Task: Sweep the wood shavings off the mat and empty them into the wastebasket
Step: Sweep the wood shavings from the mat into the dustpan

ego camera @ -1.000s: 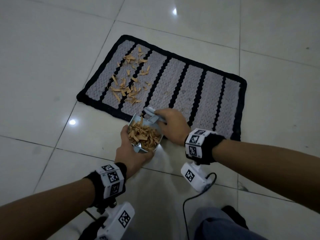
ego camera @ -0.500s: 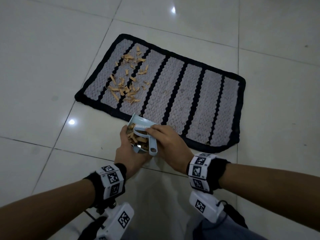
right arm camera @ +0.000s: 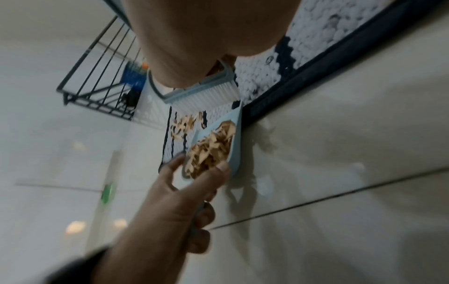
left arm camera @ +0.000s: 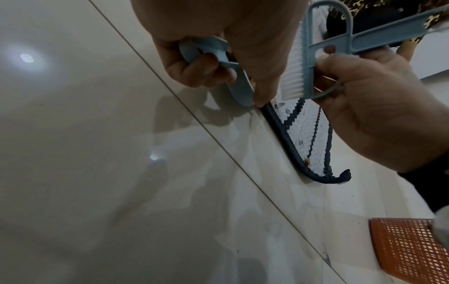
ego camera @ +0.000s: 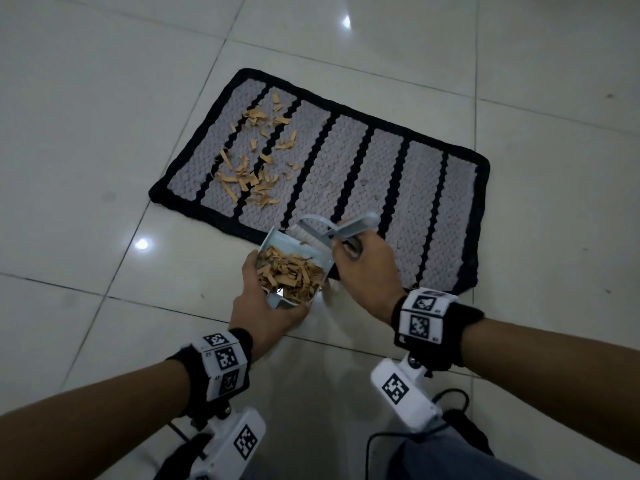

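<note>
Since half a second ago the right hand has lifted its pale-blue plastic hand brush off the small pale-blue dustpan, which the left hand grips. Tan wood shavings heap the pan at the near edge of the grey, black-striped woven mat; more lie scattered, perhaps loosely, on its left stripes.

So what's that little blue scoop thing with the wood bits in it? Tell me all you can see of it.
It is a small pale-blue dustpan, plastic by the look of it, with low side walls and a short handle. The left hand grips that handle from below. The pan sits tilted at the near edge of the striped mat, its mouth towards the mat, heaped with tan wood shavings. A matching brush, held by the right hand, is right beside its far rim.
</note>
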Tool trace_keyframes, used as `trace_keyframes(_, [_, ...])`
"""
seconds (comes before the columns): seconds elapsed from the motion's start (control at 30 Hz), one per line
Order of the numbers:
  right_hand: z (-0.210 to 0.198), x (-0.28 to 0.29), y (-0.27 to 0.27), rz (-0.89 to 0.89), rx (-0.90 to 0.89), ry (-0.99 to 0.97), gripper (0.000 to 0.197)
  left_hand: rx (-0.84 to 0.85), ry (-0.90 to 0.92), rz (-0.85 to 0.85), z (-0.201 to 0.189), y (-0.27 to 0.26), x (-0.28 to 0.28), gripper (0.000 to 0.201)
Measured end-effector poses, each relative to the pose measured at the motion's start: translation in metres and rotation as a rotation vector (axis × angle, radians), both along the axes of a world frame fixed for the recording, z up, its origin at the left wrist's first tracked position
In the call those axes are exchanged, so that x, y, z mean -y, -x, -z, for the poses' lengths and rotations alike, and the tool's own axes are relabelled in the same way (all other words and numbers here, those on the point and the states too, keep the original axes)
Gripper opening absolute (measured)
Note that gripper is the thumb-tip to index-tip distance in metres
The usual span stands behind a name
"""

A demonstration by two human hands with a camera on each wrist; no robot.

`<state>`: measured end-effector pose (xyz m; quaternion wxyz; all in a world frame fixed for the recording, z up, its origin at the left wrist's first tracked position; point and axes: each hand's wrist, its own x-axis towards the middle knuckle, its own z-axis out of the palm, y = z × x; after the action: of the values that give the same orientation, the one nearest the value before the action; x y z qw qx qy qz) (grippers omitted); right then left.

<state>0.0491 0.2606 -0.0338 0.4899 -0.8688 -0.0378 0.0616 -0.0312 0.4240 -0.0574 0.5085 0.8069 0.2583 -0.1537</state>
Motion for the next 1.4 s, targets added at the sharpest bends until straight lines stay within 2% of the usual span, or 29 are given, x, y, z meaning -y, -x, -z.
trace_keyframes(0.03, [-0.001, 0.004, -0.001, 0.073, -0.015, -0.016, 0.008, 0.001, 0.005, 0.004, 0.000, 0.000, 0.000, 0.115])
trace_keyframes(0.13, [-0.001, 0.028, -0.005, 0.223, -0.052, -0.018, 0.021, 0.014, 0.035, 0.024, -0.004, 0.000, 0.001, 0.113])
trace_keyframes(0.27, [-0.005, 0.072, -0.009, 0.344, -0.130, -0.045, 0.015, 0.022, 0.086, 0.084, -0.003, 0.001, 0.005, 0.113])
trace_keyframes(0.33, [-0.005, 0.095, -0.010, 0.410, -0.134, 0.031, 0.017, 0.014, 0.106, 0.124, 0.000, 0.000, 0.011, 0.115])
trace_keyframes(0.5, [-0.008, 0.129, -0.001, 0.352, -0.006, 0.325, 0.026, -0.005, 0.105, 0.230, -0.003, 0.001, 0.023, 0.118])
trace_keyframes(0.6, [-0.006, 0.133, 0.002, 0.290, 0.016, 0.411, 0.031, -0.027, 0.111, 0.283, -0.003, 0.005, 0.030, 0.120])
trace_keyframes(0.73, [0.000, 0.121, 0.000, 0.249, -0.002, 0.419, 0.032, -0.050, 0.123, 0.301, 0.001, 0.010, 0.036, 0.122])
trace_keyframes(0.83, [0.003, 0.106, -0.005, 0.197, 0.027, 0.446, 0.040, -0.050, 0.122, 0.294, 0.001, 0.010, 0.037, 0.122])
trace_keyframes(0.93, [0.001, 0.091, -0.010, 0.161, 0.003, 0.441, 0.035, -0.040, 0.119, 0.261, 0.001, 0.009, 0.033, 0.122])
trace_keyframes(1.07, [-0.013, 0.096, -0.027, 0.284, -0.082, 0.320, 0.024, -0.036, 0.119, 0.223, 0.002, 0.008, 0.029, 0.121])
trace_keyframes(1.2, [-0.024, 0.118, -0.038, 0.390, -0.027, 0.328, 0.021, -0.032, 0.116, 0.236, -0.001, 0.008, 0.028, 0.118])
trace_keyframes(1.4, [-0.009, 0.117, -0.027, 0.332, -0.020, 0.375, 0.022, -0.031, 0.121, 0.235, -0.002, 0.007, 0.033, 0.118])
